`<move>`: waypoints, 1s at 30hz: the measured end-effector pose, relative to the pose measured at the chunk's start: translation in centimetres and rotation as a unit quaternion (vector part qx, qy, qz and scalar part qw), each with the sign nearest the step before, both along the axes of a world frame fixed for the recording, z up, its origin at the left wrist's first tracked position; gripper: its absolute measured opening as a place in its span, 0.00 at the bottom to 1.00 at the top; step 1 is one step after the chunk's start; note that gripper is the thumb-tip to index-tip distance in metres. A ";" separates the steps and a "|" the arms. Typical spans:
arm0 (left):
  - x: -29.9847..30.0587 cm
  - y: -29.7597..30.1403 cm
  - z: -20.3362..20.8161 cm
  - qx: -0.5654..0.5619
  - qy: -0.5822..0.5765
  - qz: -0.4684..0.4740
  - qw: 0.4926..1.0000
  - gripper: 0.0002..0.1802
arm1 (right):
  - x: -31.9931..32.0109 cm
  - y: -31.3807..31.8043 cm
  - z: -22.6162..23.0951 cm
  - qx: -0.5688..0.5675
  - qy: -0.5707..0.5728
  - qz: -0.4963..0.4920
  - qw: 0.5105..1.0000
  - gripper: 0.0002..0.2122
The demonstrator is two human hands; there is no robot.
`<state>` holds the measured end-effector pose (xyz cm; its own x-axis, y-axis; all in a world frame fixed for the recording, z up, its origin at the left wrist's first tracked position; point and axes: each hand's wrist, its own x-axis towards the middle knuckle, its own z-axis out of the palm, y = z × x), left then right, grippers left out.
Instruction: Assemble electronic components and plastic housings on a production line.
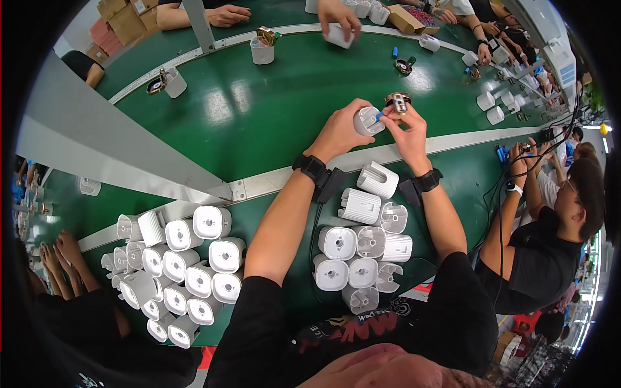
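Note:
Over the green bench, my left hand [341, 132] is wrapped round a white plastic housing [364, 123], its open end turned toward my right hand. My right hand [409, 134] pinches a small blue cylindrical part [380, 117] at the mouth of the housing. A round electronic module [398, 101] with a dark and copper-coloured rim also sits at the fingers of this hand. Whether the blue part is joined to the module I cannot tell. Between my forearms lies a group of white housings [339, 243], some with open ends showing.
Another pile of white housings [211, 222] lies left of my left arm. A grey post [123, 129] and a metal rail [284, 183] cross the bench. Beyond, a housing with a module [262, 52] stands on the green belt [291, 97]. A co-worker's hand [341, 18] grips a housing opposite.

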<state>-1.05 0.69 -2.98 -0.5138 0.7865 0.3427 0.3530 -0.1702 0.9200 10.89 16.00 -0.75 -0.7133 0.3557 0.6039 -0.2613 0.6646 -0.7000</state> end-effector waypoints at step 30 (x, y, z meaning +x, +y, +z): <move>-2.2 -2.7 -1.5 -0.026 -0.023 -0.016 0.999 0.36 | 0.1 -4.0 2.8 0.235 -0.195 -0.016 0.952 0.08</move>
<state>-3.30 -2.04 -4.47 -0.5023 0.8191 0.2769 0.3055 -0.1314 0.9431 10.95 11.97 2.06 -0.9090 0.1372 0.3935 -0.0169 0.9314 -0.3637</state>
